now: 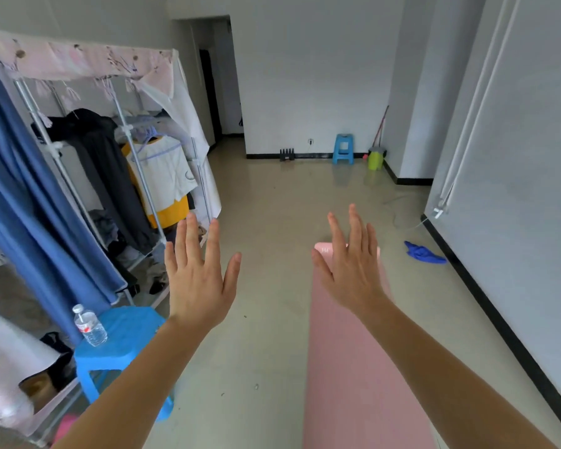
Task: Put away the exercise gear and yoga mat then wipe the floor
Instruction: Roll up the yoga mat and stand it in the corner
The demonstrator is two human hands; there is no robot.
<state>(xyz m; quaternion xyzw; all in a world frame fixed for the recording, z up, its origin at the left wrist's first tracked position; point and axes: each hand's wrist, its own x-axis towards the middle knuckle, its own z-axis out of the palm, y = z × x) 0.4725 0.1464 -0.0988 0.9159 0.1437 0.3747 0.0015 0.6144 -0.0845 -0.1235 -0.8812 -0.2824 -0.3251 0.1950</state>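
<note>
A pink yoga mat (pixel 347 367) lies unrolled flat on the beige floor, running from the bottom edge toward the room's middle. My right hand (pixel 350 270) is raised above the mat's far end, fingers straight and spread, holding nothing. My left hand (pixel 201 280) is raised beside it over bare floor, fingers also spread and empty. A blue cloth (pixel 423 253) lies crumpled on the floor near the right wall. A pink object (pixel 65 427) shows partly at the lower left, too cut off to identify.
A blue stool (pixel 120 345) with a water bottle (pixel 89 325) stands at left beside a fabric wardrobe (pixel 110 163) of hanging clothes. At the far wall are a second blue stool (pixel 343 149), a black rack (pixel 287 155), a green bucket (pixel 375 159) and a mop handle (pixel 380 126).
</note>
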